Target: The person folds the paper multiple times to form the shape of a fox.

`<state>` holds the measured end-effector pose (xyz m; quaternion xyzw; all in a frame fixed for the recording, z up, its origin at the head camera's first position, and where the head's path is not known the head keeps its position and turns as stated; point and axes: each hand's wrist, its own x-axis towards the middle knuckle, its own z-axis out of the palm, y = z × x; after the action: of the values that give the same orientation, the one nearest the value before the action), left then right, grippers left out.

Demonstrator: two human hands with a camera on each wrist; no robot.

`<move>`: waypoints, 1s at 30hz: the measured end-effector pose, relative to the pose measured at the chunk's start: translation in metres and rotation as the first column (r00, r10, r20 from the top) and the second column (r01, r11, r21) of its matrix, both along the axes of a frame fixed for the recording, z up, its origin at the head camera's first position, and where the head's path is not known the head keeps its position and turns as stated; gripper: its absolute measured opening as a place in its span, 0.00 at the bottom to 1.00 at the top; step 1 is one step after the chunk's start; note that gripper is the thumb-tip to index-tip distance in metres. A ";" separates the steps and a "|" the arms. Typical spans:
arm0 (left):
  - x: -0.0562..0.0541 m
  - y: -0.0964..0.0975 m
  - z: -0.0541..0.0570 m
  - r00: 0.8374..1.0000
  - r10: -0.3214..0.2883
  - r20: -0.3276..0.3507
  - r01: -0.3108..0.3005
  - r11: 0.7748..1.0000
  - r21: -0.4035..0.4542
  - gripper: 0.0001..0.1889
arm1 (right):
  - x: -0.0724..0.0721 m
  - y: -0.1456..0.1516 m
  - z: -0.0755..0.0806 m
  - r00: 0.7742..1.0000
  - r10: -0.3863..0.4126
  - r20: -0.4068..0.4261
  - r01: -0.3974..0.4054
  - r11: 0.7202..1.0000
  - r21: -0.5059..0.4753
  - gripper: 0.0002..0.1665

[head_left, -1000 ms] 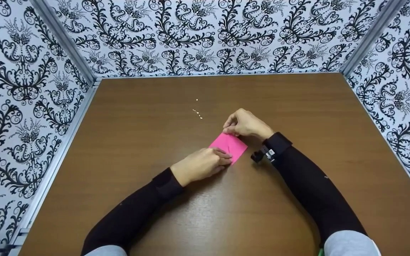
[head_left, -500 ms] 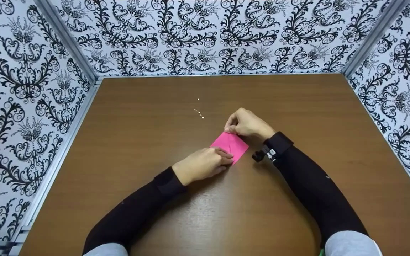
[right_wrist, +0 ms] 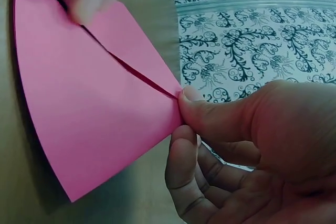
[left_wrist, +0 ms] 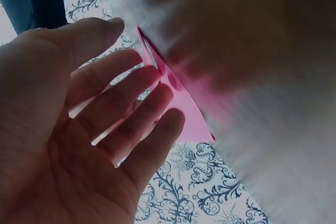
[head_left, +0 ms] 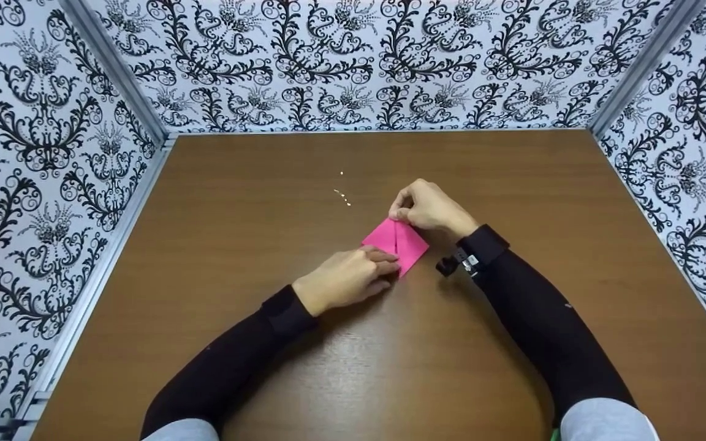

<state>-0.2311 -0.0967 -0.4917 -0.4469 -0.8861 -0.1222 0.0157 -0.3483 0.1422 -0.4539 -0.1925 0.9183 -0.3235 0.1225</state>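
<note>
A square of folded pink paper lies cornerwise on the brown table, with a seam running down its middle. At its far corner my right hand pinches the paper between thumb and index finger. In the right wrist view two flaps of the pink paper meet along a narrow dark gap that ends at the thumb. My left hand rests on the near left part of the sheet, fingertips over the seam. Its fingers are nearly straight against the pink paper in the left wrist view.
Several tiny pale specks lie on the wooden tabletop beyond the paper. Black-and-white patterned walls with metal corner posts stand at the back and sides. A small black camera sticks out from the right wrist strap.
The right hand and the paper have moved slightly away from the person. The left hand has shifted a little the same way. The seam now shows longer, up to the far corner.
</note>
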 end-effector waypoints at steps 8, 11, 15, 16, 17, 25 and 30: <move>-0.015 -0.016 0.009 0.986 0.085 -0.144 -0.075 0.994 0.074 0.24 | -0.001 0.005 0.008 0.997 -0.057 -0.053 0.055 0.998 -0.035 0.06; -0.021 -0.023 0.014 0.977 0.133 -0.170 -0.120 0.989 0.083 0.29 | -0.001 0.007 0.011 0.993 -0.077 -0.093 0.071 0.995 -0.064 0.07; -0.028 -0.031 0.021 0.966 0.207 -0.157 -0.198 0.978 0.072 0.35 | 0.000 0.008 0.016 0.981 -0.109 -0.163 0.094 0.991 -0.099 0.07; -0.030 -0.033 0.023 0.962 0.227 -0.152 -0.218 0.973 0.069 0.36 | 0.001 0.008 0.017 0.977 -0.120 -0.177 0.102 0.989 -0.109 0.07; -0.031 -0.035 0.024 0.958 0.245 -0.149 -0.238 0.969 0.064 0.37 | 0.001 0.007 0.018 0.973 -0.132 -0.191 0.111 0.987 -0.118 0.07; -0.040 -0.046 0.031 0.924 0.361 -0.121 -0.359 0.932 0.038 0.41 | 0.006 0.004 0.023 0.927 -0.231 -0.296 0.175 0.963 -0.203 0.06; -0.048 -0.052 0.033 0.911 0.400 -0.094 -0.399 0.916 0.035 0.43 | 0.008 0.001 0.024 0.881 -0.233 -0.413 0.132 0.957 -0.259 0.07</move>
<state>-0.2795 -0.1490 -0.4585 -0.2618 -0.9558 -0.1007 0.0879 -0.3399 0.1429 -0.4298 -0.1852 0.8940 -0.3829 -0.1411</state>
